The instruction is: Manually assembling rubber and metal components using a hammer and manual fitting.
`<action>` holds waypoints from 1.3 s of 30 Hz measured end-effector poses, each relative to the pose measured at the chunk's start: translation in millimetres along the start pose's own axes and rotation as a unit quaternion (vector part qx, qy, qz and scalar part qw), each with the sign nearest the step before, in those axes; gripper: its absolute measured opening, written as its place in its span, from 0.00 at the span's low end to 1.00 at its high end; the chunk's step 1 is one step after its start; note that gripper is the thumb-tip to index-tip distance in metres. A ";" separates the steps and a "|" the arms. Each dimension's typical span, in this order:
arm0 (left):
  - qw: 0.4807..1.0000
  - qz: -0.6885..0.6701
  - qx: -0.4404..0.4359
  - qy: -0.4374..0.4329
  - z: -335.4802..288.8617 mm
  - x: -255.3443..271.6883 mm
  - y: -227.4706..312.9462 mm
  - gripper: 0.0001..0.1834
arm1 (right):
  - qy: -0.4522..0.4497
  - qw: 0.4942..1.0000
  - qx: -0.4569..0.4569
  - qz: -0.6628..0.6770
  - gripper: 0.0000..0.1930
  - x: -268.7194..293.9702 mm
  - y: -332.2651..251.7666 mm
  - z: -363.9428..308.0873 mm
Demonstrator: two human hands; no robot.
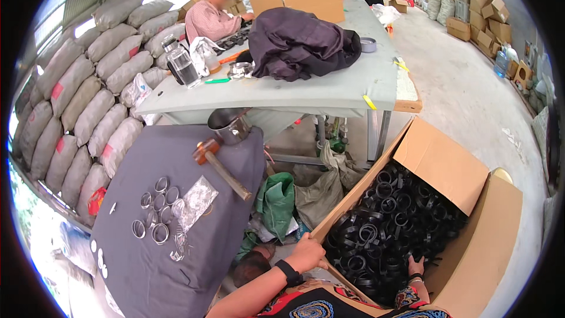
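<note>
A large open cardboard box [497, 241] stands at my lower right, heaped with black ring-shaped parts [382, 224]. My left hand [307, 253] is closed over the box's near left edge. Inside the box, low on the right, my right hand [416, 266] reaches into the heap; its thumb and fingers curl at a black ring, and the fingertips are partly hidden. Left of the box, a dark cloth-covered table [176, 282] carries several metal rings [160, 234], a crumpled clear plastic bag [197, 200] and small metal pieces [179, 247].
A hammer [220, 168] and a metal pot [229, 126] occupy the dark table's far corner. Beyond, a long grey table [335, 91] bears dark clothing [300, 44] and a glass bottle [181, 62]; a person [209, 15] sits there. Stacked sacks [94, 112] line the left; green sacking [275, 203] lies between table and box.
</note>
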State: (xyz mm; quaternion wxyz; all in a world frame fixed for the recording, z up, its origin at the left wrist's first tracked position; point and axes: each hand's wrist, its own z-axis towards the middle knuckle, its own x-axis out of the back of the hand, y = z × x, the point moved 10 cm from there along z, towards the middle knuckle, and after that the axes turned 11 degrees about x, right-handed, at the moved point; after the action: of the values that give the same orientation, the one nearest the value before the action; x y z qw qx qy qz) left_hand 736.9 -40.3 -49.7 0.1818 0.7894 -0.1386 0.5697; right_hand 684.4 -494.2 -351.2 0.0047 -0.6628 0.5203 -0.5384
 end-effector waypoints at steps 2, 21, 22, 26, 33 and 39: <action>0.998 0.055 0.009 0.030 0.7 3.6 -2.3 0.23 | 0.044 0.998 0.020 0.037 0.48 8.7 -3.9 4.5; 0.999 -0.030 0.024 0.027 8.5 6.9 -9.2 0.22 | 0.013 0.974 0.219 0.049 0.30 -29.0 -179.8 -56.9; 0.999 -0.031 0.018 0.031 9.7 7.1 -9.0 0.23 | 0.013 0.968 0.248 0.024 0.29 -28.1 -192.7 -66.4; 0.999 -0.025 0.013 0.040 14.2 6.0 -9.2 0.23 | 0.027 0.945 0.326 -0.029 0.28 -26.3 -235.2 -91.9; 0.998 -0.016 0.033 -0.057 11.2 8.3 -5.8 0.21 | 0.022 0.949 0.300 0.090 0.23 -54.9 -221.0 -71.9; 0.985 -0.142 0.073 -0.072 36.6 36.2 -8.0 0.19 | 0.010 0.918 0.280 0.281 0.05 -37.5 -170.5 -42.1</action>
State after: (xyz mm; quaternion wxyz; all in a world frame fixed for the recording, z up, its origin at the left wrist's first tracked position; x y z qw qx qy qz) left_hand 782.7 -49.8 -26.8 0.1919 0.8513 0.0041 0.4883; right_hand 775.4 -366.7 -263.5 0.3361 -0.4557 0.5132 -0.6450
